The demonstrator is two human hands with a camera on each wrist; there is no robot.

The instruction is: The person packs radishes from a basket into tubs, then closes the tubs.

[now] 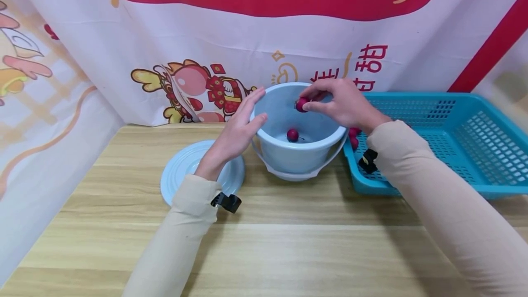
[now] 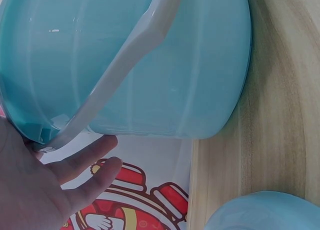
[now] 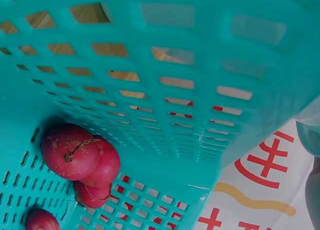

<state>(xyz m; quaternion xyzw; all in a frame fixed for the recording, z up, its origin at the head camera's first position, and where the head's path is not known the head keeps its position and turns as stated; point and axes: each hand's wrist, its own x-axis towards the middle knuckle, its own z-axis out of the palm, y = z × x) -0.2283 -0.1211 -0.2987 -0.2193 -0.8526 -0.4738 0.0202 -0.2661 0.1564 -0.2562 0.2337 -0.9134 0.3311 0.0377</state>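
Note:
A light blue bucket (image 1: 297,159) stands upright on the table, its handle hanging down at the front. My right hand (image 1: 344,104) pinches a red radish (image 1: 302,104) over the bucket's opening. Another radish (image 1: 292,134) lies on the bucket's floor. Along the bucket's left rim rests my left hand (image 1: 235,139), fingers extended; the left wrist view shows its fingers (image 2: 85,160) beside the bucket's wall. In the right wrist view several radishes (image 3: 70,151) lie in a corner of the teal basket (image 3: 150,162), while only an edge of the right hand shows there.
To the bucket's left a round light blue lid (image 1: 175,171) lies flat on the wooden table (image 1: 288,251), under the left forearm. The basket stands close on the bucket's right, below the right forearm. A printed cloth (image 1: 231,35) hangs behind everything.

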